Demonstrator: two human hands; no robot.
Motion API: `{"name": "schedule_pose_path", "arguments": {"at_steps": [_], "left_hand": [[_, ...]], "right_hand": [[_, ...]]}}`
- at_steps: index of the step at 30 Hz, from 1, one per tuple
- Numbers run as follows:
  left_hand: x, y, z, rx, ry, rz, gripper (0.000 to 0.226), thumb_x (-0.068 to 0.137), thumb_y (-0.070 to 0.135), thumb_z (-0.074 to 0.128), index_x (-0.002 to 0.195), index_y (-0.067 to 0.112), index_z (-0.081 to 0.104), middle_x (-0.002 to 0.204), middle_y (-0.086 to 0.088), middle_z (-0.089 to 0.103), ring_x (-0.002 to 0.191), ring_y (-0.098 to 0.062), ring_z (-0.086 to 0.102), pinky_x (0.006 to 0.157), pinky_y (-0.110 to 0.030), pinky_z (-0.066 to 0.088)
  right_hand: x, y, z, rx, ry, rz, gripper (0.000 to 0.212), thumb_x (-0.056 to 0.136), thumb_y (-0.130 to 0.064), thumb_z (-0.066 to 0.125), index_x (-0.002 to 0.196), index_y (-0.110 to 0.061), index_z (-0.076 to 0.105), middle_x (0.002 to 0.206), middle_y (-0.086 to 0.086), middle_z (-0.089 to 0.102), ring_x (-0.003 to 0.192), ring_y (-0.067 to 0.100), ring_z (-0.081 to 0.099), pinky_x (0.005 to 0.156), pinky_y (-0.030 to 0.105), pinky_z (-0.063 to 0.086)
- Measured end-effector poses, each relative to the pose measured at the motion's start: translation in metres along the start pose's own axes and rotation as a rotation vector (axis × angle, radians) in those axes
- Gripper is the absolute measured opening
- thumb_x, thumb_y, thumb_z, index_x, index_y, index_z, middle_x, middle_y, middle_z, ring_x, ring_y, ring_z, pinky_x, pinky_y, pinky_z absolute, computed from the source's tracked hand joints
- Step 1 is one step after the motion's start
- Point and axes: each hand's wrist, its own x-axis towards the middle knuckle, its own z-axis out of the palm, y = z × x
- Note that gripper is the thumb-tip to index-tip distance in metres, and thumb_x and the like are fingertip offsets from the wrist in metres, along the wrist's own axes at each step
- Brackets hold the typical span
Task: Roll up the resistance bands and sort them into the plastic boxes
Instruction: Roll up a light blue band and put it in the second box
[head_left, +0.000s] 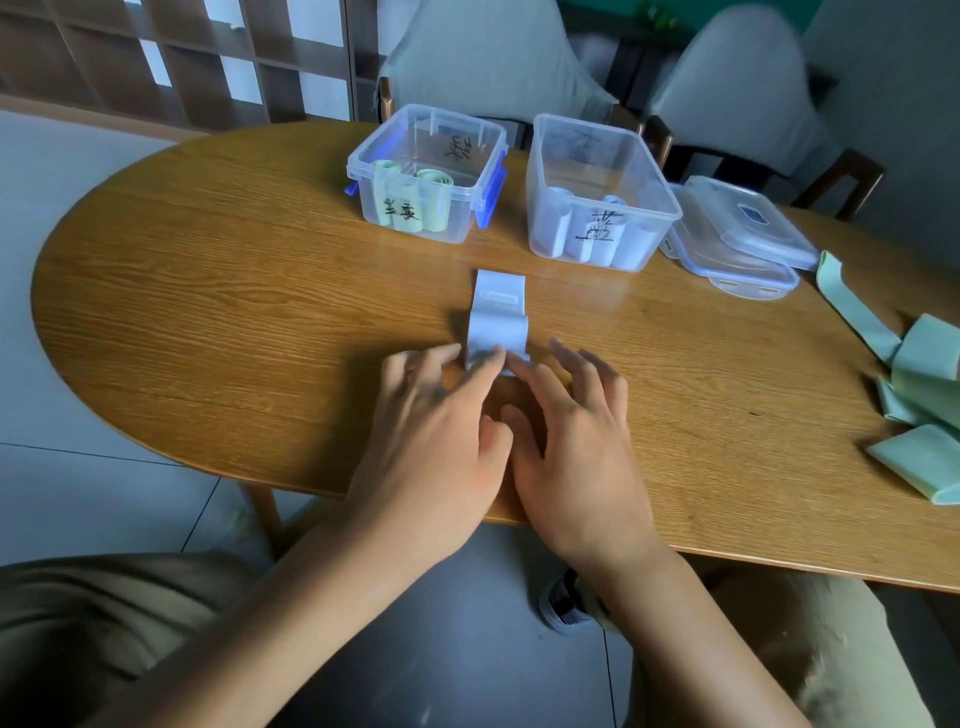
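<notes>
Resistance bands are the matter here, and the one in hand is a pale blue band (497, 317) lying flat on the wooden worktop (234, 291), running away from the person toward the two clear boxes. Its near end has a small hump or first turn where the fingertips meet it. The left hand (436, 447) and the right hand (576, 447) lie side by side, almost touching at the thumbs, fingers stretched forward and fairly straight, tips pressing on the band's near end, not wrapped round it. Motion blur on the fingertips makes it hard to say whether a thumb is tucked under the edge.

It looks thin, light and floppy, a rubbery strip that will buckle instead of pushing like a stiff sheet, and will likely spring open if let go. The best hold is probably at the near end, across the full width, both hands rolling evenly so the coil stays straight; once rolled, pinch the coil across its sides to keep it closed.

The left box (363, 166), with blue clips, holds green rolls; the right box (540, 197) holds pale blue ones, so this band probably belongs there. Loose green bands (924, 374) wait at the right edge, beside two stacked lids (727, 234).
</notes>
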Motion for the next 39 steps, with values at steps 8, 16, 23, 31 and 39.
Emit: {"name": "schedule_pose_path", "arguments": {"at_steps": [8, 16, 23, 31, 39], "left_hand": [[0.003, -0.005, -0.002, 0.105, -0.032, 0.013, 0.068, 0.085, 0.038, 0.023, 0.151, 0.033, 0.041, 0.146, -0.007, 0.046, 0.131, -0.028, 0.032, 0.112, -0.043, 0.038], [0.025, -0.008, -0.005, 0.149, -0.078, -0.035, 0.069, 0.083, 0.039, 0.026, 0.151, 0.042, 0.034, 0.154, -0.006, 0.038, 0.136, -0.028, 0.023, 0.114, -0.047, 0.03], [0.044, -0.013, -0.005, 0.063, -0.109, -0.041, 0.063, 0.088, 0.036, 0.034, 0.15, 0.046, 0.035, 0.157, -0.001, 0.034, 0.138, -0.026, 0.018, 0.118, -0.044, 0.021], [0.048, -0.006, -0.011, -0.275, -0.01, -0.098, 0.05, 0.093, 0.013, 0.049, 0.142, 0.024, 0.054, 0.135, 0.005, 0.058, 0.12, -0.018, 0.049, 0.103, -0.024, 0.035], [0.054, -0.001, -0.009, -0.598, -0.007, -0.202, 0.058, 0.083, 0.027, 0.043, 0.139, 0.026, 0.056, 0.13, 0.011, 0.065, 0.124, 0.003, 0.056, 0.108, -0.029, 0.045]], "right_hand": [[0.016, -0.002, -0.003, -0.024, -0.049, 0.018, 0.052, 0.098, -0.031, 0.054, 0.149, -0.035, 0.042, 0.157, 0.007, 0.033, 0.147, 0.029, 0.014, 0.12, 0.045, 0.023], [0.014, 0.003, 0.003, 0.032, 0.055, -0.042, 0.053, 0.097, -0.022, 0.058, 0.147, -0.03, 0.044, 0.152, 0.005, 0.039, 0.141, 0.024, 0.025, 0.118, 0.041, 0.028], [0.016, 0.001, 0.006, -0.056, 0.025, -0.03, 0.051, 0.1, -0.029, 0.053, 0.15, -0.032, 0.044, 0.156, 0.004, 0.034, 0.144, 0.027, 0.022, 0.117, 0.044, 0.03], [0.034, -0.003, 0.002, -0.074, -0.033, 0.01, 0.054, 0.099, -0.031, 0.054, 0.152, -0.03, 0.04, 0.156, 0.007, 0.034, 0.144, 0.028, 0.02, 0.116, 0.045, 0.029], [0.053, -0.008, 0.0, 0.013, -0.075, 0.066, 0.054, 0.099, -0.028, 0.054, 0.151, -0.027, 0.041, 0.155, 0.009, 0.033, 0.14, 0.028, 0.022, 0.119, 0.038, 0.023]]}}
